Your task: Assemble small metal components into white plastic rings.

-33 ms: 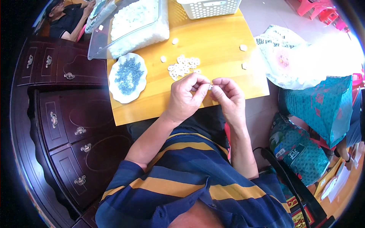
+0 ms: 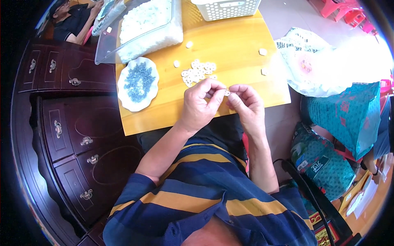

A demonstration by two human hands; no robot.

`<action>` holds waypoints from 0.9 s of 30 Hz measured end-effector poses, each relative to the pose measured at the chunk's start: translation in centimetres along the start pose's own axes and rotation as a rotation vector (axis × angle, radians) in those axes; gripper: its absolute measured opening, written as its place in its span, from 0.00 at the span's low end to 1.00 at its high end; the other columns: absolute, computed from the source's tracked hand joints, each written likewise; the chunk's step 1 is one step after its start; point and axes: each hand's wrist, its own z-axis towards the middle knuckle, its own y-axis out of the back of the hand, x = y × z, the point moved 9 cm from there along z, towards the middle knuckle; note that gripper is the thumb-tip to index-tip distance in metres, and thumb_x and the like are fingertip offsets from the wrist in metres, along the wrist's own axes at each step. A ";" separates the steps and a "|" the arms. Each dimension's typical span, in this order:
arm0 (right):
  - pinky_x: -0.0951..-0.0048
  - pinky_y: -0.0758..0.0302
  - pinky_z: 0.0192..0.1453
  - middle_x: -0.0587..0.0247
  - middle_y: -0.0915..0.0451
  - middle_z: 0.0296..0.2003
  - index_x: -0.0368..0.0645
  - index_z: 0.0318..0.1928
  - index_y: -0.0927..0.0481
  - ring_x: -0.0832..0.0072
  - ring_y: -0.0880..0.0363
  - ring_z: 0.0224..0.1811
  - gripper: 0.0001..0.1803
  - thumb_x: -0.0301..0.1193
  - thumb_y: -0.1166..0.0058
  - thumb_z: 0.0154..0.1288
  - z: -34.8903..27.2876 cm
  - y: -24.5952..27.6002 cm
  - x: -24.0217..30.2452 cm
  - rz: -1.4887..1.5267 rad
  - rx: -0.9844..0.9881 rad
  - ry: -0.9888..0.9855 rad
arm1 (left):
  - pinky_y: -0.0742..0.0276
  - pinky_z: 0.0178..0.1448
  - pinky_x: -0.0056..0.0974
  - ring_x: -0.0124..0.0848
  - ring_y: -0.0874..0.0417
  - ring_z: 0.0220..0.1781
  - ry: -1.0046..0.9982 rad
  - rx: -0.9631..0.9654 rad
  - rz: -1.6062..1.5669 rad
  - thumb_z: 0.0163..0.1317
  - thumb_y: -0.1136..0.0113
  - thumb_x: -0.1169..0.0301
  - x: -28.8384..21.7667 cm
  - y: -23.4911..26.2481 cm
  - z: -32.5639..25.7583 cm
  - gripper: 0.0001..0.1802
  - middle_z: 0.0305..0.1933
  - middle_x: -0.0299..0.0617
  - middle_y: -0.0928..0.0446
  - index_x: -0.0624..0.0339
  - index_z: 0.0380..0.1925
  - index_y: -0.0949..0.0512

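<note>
My left hand point(image 2: 200, 101) and my right hand point(image 2: 248, 107) meet above the near part of the yellow table. Between their fingertips is a small white round piece point(image 2: 227, 93), seemingly with a hole in its middle. Both hands are closed in a pinch on it, and the fingers cover part of it. Just beyond my left hand lies a loose cluster of small white ring-shaped pieces point(image 2: 197, 72). On the left, a white scalloped dish point(image 2: 122, 96) holds many small dark grey metal-looking bits point(image 2: 140, 78), too fine to name.
A clear plastic bin point(image 2: 164, 41) full of white pieces stands at the far left, beside a white perforated basket point(image 2: 230, 11). Several loose white pieces dot the table point(image 2: 242, 33). Dark wooden drawers point(image 2: 82, 123) flank the left; a white sack point(image 2: 303, 61) and teal bags point(image 2: 344, 115) the right.
</note>
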 end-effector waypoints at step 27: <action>0.82 0.24 0.44 0.72 0.21 0.33 0.42 0.43 0.22 0.85 0.23 0.36 0.08 0.34 0.44 0.76 -0.1 -0.6 -0.4 -0.071 0.098 -0.058 | 0.20 0.36 0.30 0.23 0.17 0.30 0.007 0.178 0.176 0.61 0.35 0.81 -1.3 0.5 0.5 0.03 0.31 0.39 0.16 0.66 0.35 0.18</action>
